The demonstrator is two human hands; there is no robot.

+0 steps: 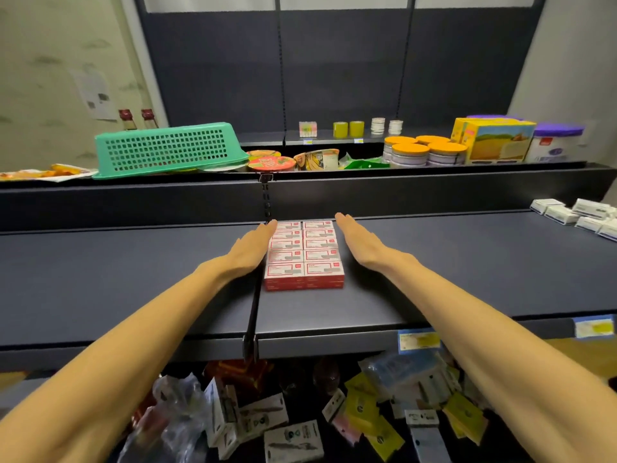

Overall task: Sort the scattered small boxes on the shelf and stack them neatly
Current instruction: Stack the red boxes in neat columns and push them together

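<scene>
Red small boxes (304, 253) stacked on shelf (434, 262), flat released left grip (254, 243) and right grip (359, 240) flanking, green basket (167, 150) above

Two bare forearms in view, no sleeves visible up to the frame edge. Left hand (253, 243) and right hand (359, 238): no gloves, rings, watch or wristbands seen. Wrists slim, forearms broaden toward 7 and 5 o'clock corners through wide-angle stretch. Fingers (344, 219) long, slender; nails too small to judge.
</scene>
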